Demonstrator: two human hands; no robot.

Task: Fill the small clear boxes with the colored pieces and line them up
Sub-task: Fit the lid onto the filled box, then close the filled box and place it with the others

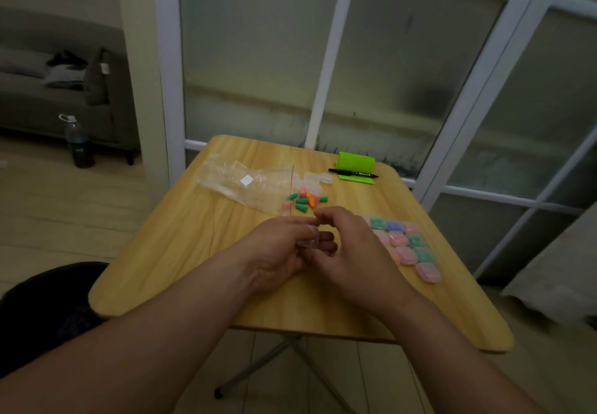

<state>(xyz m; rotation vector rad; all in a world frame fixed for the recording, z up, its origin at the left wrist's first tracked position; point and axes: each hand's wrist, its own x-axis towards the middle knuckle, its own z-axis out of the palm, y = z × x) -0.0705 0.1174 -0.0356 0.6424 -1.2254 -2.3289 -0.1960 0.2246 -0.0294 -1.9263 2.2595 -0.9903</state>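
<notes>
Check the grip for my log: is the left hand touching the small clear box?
Touching. Head view: the left hand grips the small clear box, with no gap between them.

Table (193,252) w/ bag (245,181), pieces (303,200), boxes (407,242), pen (352,173)

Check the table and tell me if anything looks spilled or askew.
Nothing looks damaged. The colored pieces lie scattered at the mouth of the plastic bag, and the filled boxes beside the right hand sit in slanted, uneven rows.
</notes>
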